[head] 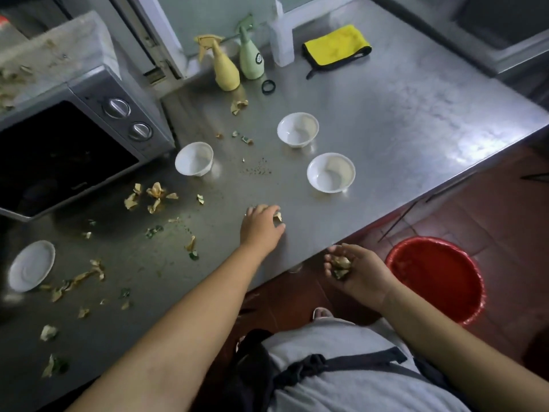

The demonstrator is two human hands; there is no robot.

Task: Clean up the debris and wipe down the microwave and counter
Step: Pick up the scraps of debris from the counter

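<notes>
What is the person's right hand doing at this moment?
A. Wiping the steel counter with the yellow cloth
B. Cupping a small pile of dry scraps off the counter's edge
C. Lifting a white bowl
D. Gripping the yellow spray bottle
B: the right hand is cupped palm-up just past the steel counter edge, holding a small pile of dry scraps.

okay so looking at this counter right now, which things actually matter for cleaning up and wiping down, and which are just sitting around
Part of the job:
- debris scattered on the counter
- left hand picking up a scrap
- right hand cupping gathered scraps
- microwave, littered on top
- yellow cloth
- two spray bottles
- red bucket

Just lying about:
- three white bowls
- saucer
- black ring
</notes>
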